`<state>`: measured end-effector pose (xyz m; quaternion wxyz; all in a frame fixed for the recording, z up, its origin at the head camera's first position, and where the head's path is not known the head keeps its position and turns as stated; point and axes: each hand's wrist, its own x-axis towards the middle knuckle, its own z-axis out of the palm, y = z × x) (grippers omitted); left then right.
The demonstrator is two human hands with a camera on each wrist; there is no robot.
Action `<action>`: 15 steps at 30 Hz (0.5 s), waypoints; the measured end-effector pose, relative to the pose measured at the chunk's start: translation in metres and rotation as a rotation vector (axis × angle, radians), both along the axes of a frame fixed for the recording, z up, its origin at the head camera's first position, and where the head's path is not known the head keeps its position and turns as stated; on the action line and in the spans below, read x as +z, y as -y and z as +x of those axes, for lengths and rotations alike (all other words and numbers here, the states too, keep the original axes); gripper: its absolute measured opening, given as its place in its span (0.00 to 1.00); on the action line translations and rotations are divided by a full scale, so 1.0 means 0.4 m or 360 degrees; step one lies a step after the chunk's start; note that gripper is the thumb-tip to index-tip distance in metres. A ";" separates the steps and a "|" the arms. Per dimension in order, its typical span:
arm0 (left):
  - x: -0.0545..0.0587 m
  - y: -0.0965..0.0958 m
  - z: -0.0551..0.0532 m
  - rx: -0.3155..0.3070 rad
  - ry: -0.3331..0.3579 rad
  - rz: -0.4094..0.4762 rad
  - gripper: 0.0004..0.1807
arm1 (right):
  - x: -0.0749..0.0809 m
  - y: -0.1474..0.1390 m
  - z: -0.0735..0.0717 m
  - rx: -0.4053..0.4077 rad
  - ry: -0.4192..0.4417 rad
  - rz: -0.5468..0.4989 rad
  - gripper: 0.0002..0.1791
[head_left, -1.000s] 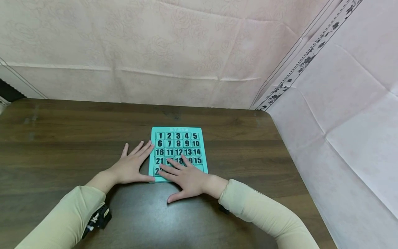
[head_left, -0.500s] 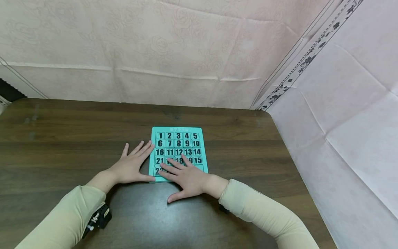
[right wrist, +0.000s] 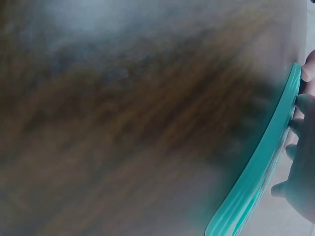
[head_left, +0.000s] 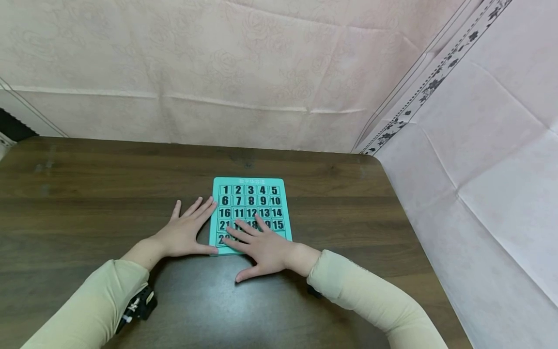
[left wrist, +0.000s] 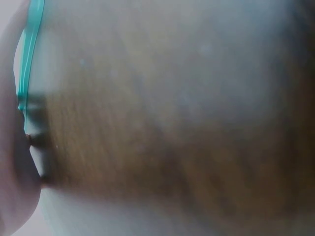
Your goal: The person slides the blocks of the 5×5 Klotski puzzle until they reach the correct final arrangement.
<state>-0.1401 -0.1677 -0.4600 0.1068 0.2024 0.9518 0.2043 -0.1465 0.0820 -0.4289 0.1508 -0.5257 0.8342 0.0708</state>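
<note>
A turquoise number sliding puzzle (head_left: 250, 201) lies flat on the table, its black-numbered tiles set in rows. My left hand (head_left: 185, 235) is spread along the puzzle's left edge, fingertips at the side and thumb by the lower left corner. Over the lower rows lies my right hand (head_left: 268, 249), fingers straight and spread, hiding several tiles; its thumb points down onto the table. In the right wrist view the puzzle's turquoise side (right wrist: 261, 157) shows beneath the fingers. The left wrist view catches only a strip of the puzzle's edge (left wrist: 30, 49) beside the hand.
The brown wooden table (head_left: 109, 184) reaches back to a pale patterned cloth (head_left: 196, 72). Another white cloth (head_left: 488, 169) hangs along the right side. A black device (head_left: 137, 308) sits at the left wrist.
</note>
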 end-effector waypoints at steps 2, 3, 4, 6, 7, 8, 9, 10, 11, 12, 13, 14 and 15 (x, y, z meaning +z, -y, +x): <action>0.000 0.000 0.000 0.0001 0.0002 -0.0003 0.63 | 0.001 -0.001 0.000 0.0003 -0.0001 -0.0002 0.48; 0.000 -0.001 0.000 0.0003 0.0002 -0.0005 0.63 | 0.002 0.000 0.000 0.0004 0.0001 -0.0008 0.48; 0.000 -0.001 0.000 0.0004 0.0004 -0.0006 0.63 | 0.002 0.000 0.000 0.0007 0.0000 -0.0011 0.48; -0.001 -0.001 0.000 0.0008 0.0006 -0.0008 0.63 | 0.005 0.001 0.000 0.0010 0.0008 -0.0023 0.48; -0.001 -0.001 0.000 0.0009 0.0008 -0.0008 0.63 | 0.006 0.001 0.000 0.0010 0.0014 -0.0030 0.48; -0.001 -0.001 0.000 0.0009 0.0010 -0.0009 0.63 | 0.007 0.000 0.000 0.0006 0.0021 -0.0035 0.48; -0.002 -0.001 -0.001 0.0009 0.0011 -0.0010 0.63 | 0.007 -0.001 0.000 0.0003 0.0028 -0.0037 0.47; -0.002 -0.001 -0.001 0.0007 0.0011 -0.0012 0.63 | 0.007 -0.003 0.000 -0.0003 0.0036 -0.0036 0.47; -0.003 -0.001 -0.001 0.0006 0.0010 -0.0014 0.63 | 0.007 -0.006 -0.001 -0.0010 0.0041 -0.0036 0.47; -0.003 0.000 -0.002 0.0005 0.0010 -0.0014 0.63 | 0.007 -0.009 -0.001 -0.0015 0.0044 -0.0036 0.47; -0.003 -0.001 -0.002 0.0005 0.0010 -0.0012 0.63 | 0.007 -0.014 -0.001 -0.0021 0.0049 -0.0037 0.47; -0.003 -0.001 -0.001 0.0006 0.0008 -0.0012 0.63 | 0.008 -0.018 -0.001 -0.0027 0.0058 -0.0038 0.47; -0.003 0.000 -0.001 0.0006 0.0006 -0.0014 0.63 | 0.008 -0.023 -0.002 -0.0032 0.0065 -0.0039 0.47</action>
